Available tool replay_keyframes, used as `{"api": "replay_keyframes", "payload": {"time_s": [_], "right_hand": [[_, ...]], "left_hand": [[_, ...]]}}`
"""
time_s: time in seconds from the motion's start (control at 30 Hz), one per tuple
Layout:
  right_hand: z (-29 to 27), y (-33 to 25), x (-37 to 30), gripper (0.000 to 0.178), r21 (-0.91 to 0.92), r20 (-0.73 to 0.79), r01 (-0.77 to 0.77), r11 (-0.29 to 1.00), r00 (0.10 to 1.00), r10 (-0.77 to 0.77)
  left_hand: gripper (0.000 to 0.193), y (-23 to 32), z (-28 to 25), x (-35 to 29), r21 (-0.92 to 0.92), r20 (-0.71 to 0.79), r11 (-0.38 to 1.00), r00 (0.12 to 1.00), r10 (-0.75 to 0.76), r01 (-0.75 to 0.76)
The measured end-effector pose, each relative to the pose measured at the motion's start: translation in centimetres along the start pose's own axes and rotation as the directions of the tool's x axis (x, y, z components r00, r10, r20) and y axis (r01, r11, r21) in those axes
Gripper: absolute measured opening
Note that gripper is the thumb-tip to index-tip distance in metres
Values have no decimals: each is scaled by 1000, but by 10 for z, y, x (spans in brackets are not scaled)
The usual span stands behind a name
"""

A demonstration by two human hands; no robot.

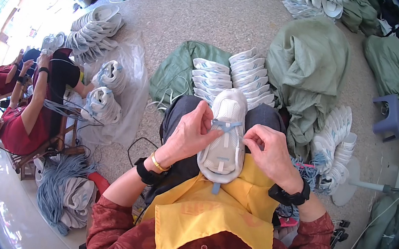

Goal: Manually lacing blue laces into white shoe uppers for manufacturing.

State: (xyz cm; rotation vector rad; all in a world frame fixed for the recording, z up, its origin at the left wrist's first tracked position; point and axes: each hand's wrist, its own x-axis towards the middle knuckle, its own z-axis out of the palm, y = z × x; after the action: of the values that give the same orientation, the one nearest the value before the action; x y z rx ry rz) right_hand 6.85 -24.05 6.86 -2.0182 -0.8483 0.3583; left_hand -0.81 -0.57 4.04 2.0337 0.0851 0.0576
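A white mesh shoe upper (224, 152) lies lengthwise on my lap, its rounded toe pointing away from me. Across its middle runs a light blue shoelace (228, 126), with a small blue tab at the near end of the upper. My left hand (192, 132) is at the left side of the upper, thumb and fingers closed on the lace. Just off the right edge, my right hand (268, 150) has thumb and forefinger pinched together; whatever is between them is too small to make out. A yellow apron (208, 217) covers my front beneath the upper.
Stacked white uppers (211, 78) stand beyond my knees, beside a green cloth sack (309, 58). More uppers (335, 136) lie to the right near a purple stool (394, 117). Blue laces (59, 189) hang at left. Two people in red shirts (30, 126) sit at far left.
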Motion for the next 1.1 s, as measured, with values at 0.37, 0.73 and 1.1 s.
{"api": "replay_keyframes", "payload": {"time_s": [0.37, 0.73, 1.1], "right_hand": [[-15, 4, -45, 11, -149, -35, -73, 986, 997, 69], [29, 0, -4, 26, -96, -74, -26, 995, 997, 19], [29, -1, -8, 20, -50, -108, -33, 998, 994, 27]], "left_hand": [[31, 2, 2, -5, -31, -3, 1000, 1000, 3, -3], [23, -1, -6, -17, -295, 78, 953, 996, -51, 72], [19, 17, -23, -39, -477, 224, 820, 945, -237, 318]]}}
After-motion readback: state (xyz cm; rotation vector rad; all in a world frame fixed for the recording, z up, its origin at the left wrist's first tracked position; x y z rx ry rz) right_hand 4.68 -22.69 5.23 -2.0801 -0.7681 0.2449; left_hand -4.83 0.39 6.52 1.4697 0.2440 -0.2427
